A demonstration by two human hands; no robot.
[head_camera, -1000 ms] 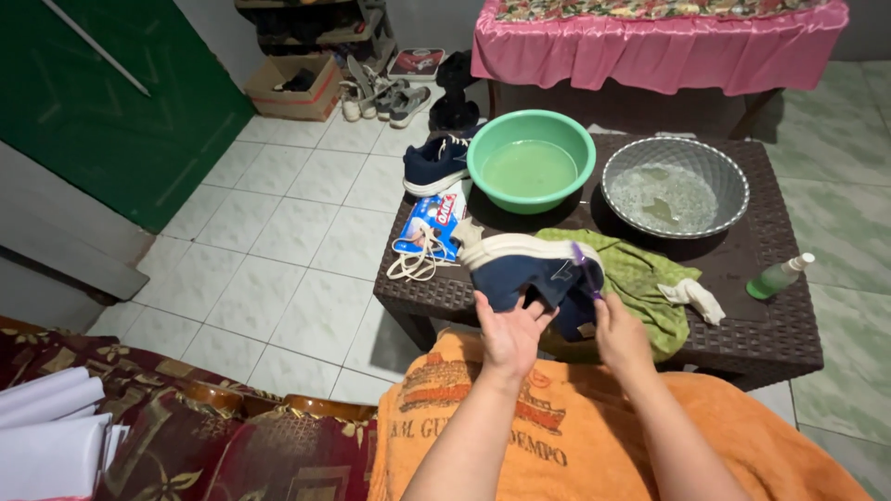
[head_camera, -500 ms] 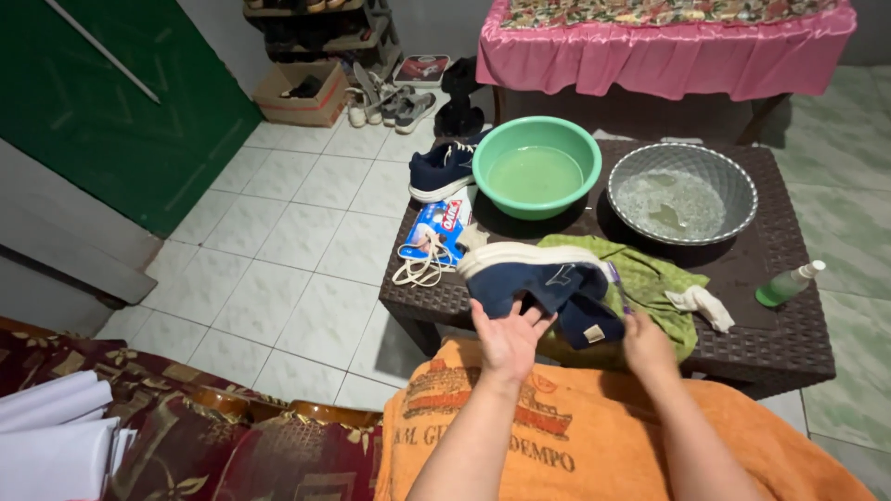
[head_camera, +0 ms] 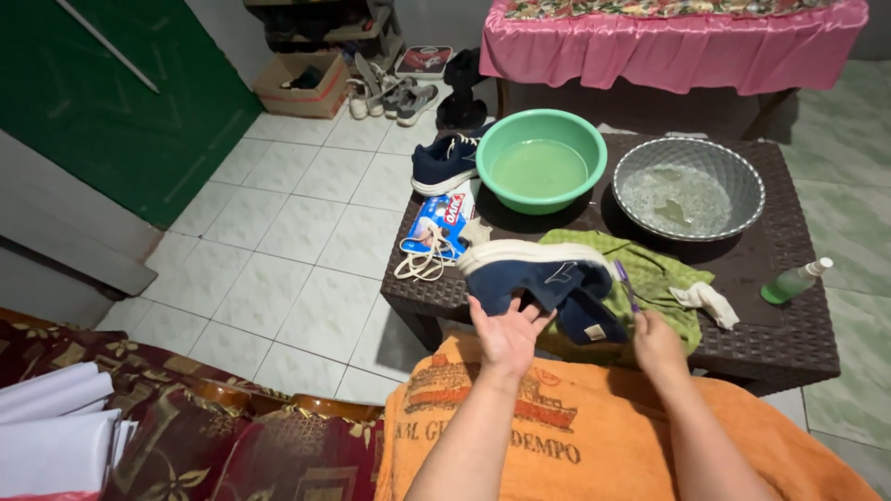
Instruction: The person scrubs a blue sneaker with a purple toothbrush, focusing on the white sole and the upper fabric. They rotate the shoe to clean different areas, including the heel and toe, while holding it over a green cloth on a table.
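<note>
A navy shoe with a white sole [head_camera: 538,274] lies on its side at the near edge of the dark wicker table [head_camera: 789,325], on a green cloth [head_camera: 664,278]. My left hand [head_camera: 506,336] holds the shoe from below, fingers spread against its upper. My right hand [head_camera: 657,341] grips a thin purple-handled brush [head_camera: 626,288] that points up beside the shoe's tongue. An orange towel [head_camera: 575,436] covers my lap under both arms.
On the table stand a green basin of water [head_camera: 541,160], a grey basin of soapy water [head_camera: 689,188], a detergent packet [head_camera: 438,218], loose white laces [head_camera: 422,260], a green bottle [head_camera: 794,281] and a white rag [head_camera: 705,301]. A second navy shoe [head_camera: 445,162] sits at the table's far corner.
The shoe has slid toward the table's near edge and turned more onto its side. My right hand has dropped off the shoe and now holds the brush upright beside it.
</note>
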